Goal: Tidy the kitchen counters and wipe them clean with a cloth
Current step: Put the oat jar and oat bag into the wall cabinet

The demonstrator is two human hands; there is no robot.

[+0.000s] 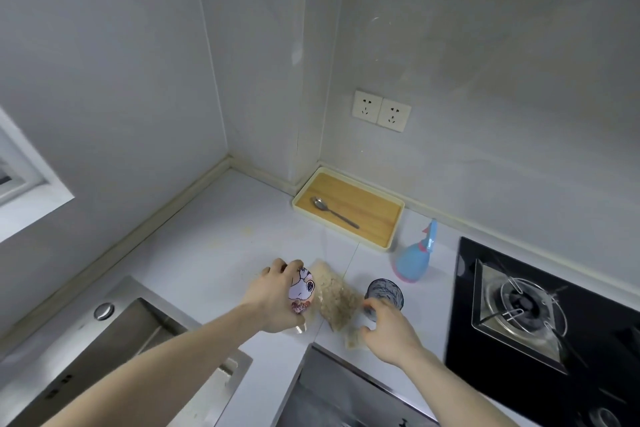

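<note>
My left hand [272,295] grips a white cup with a cartoon face print [302,289], held tilted just above the white counter [207,253]. My right hand [388,333] closes its fingers round a dark grey patterned cup [384,293] that stands on the counter. Between the two cups lies a crumpled beige cloth [337,302], partly under my hands. A blue spray bottle [415,256] stands behind the grey cup. No part of either hand touches the cloth clearly enough to tell.
A wooden tray with a cream rim [394,232] sits in the back corner and holds a metal spoon [332,211]. A steel sink [114,347] is at left, a black gas hob [540,308] at right. Two wall sockets [381,111] are above the tray.
</note>
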